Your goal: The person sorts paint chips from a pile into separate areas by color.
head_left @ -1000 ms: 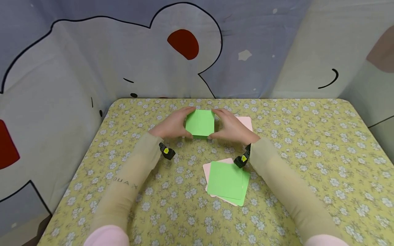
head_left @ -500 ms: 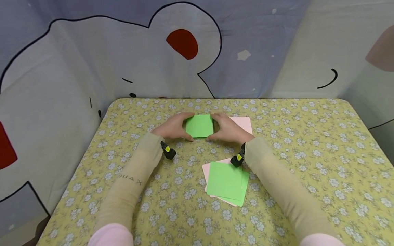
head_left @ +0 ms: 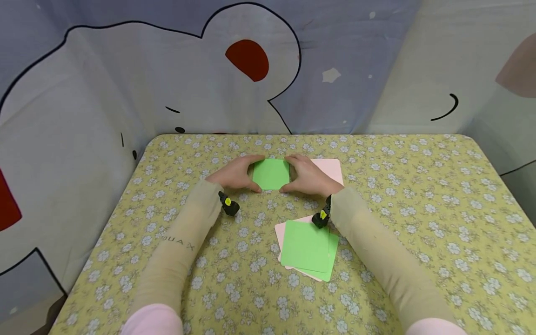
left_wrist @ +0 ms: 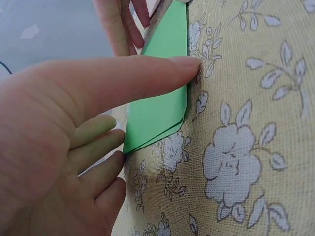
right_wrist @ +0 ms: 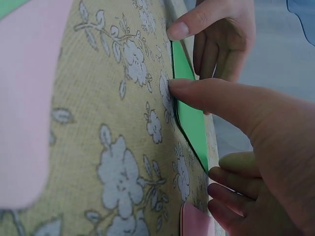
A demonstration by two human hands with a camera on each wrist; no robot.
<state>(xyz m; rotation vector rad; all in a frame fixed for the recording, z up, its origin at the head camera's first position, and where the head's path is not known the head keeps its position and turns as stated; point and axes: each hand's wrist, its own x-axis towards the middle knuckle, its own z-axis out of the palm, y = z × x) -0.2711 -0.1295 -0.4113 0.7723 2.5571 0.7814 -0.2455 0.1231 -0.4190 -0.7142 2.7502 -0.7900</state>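
Observation:
Several green square sheets of paper [head_left: 271, 174] lie in a neat stack near the back of the table, between my two hands. My left hand [head_left: 235, 173] holds the stack's left side, thumb at the near edge and fingers toward the far corner. From the right, my right hand [head_left: 311, 175] grips the opposite side in the same way. In the left wrist view, slightly offset layers show at a corner of the green sheets [left_wrist: 160, 105]. The right wrist view has both thumbs along the near edge of the green sheets [right_wrist: 189, 115].
A pink sheet [head_left: 328, 168] lies just right of the stack, partly behind my right hand. Closer to me, green squares [head_left: 305, 246] overlap pink ones [head_left: 281, 235] in a loose pile under my right wrist. A flowered cloth [head_left: 234, 288] covers the table; a printed curtain [head_left: 356, 60] hangs behind.
The green stack, earlier tilted with its front side showing, now lies flatter and lower. Both hands have come down with it, and more of the pink sheet shows. The front pile stays put.

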